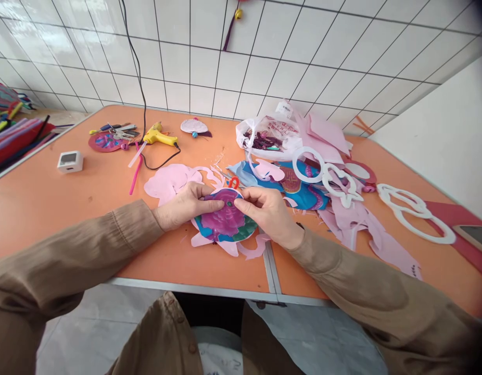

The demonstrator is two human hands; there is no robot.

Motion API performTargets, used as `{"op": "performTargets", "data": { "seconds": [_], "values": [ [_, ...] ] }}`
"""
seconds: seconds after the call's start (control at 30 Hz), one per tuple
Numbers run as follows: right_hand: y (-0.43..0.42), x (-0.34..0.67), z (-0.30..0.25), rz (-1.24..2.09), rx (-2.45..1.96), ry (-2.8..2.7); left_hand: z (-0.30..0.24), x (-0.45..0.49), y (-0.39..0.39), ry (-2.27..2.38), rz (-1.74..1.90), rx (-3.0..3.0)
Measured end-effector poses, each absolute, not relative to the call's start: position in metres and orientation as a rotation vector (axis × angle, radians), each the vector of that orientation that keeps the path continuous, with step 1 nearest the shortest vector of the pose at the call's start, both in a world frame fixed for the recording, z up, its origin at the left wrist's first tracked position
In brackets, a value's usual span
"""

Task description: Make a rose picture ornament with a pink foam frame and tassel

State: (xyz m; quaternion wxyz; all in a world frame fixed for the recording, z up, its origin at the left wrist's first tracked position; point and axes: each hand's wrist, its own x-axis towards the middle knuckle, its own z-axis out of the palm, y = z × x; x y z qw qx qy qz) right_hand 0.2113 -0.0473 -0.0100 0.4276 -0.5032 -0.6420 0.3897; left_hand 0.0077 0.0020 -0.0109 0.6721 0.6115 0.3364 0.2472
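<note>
Between my two hands is a round piece of fabric (221, 223) with a purple flower on blue and green, edged in white. My left hand (185, 207) pinches its upper left side, thumb lying on the front. On the upper right edge, my right hand (271, 212) grips it with thumb and bent fingers. A small dark green dot shows between the two thumbs. An orange-red loop (233, 182) sticks up just behind the top edge. Pink felt scraps (173, 181) lie behind and under the piece.
A yellow glue gun (160, 136) with its cord stands at the back left, near a white box (70, 161) and keys (122, 131). At the right are blue patterned fabric (256, 174), white rings (308, 164), a plastic bag (270, 134) and a phone (475, 237).
</note>
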Motion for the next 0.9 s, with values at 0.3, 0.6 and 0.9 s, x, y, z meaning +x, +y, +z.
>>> {"op": "performTargets", "data": {
  "seconds": [0.3, 0.6, 0.9],
  "values": [
    [-0.044, 0.214, -0.016, 0.941, -1.293, -1.588, -0.017, 0.007, 0.005, 0.836, 0.585, 1.237],
    [-0.045, 0.213, -0.015, 0.862, -1.278, -1.612, -0.012, 0.011, 0.002, 0.821, 0.603, 1.397],
    [-0.002, 0.235, 0.044, 0.621, -1.196, -1.551, -0.019, 0.012, -0.005, 0.637, 0.634, 1.552]
  ]
}}
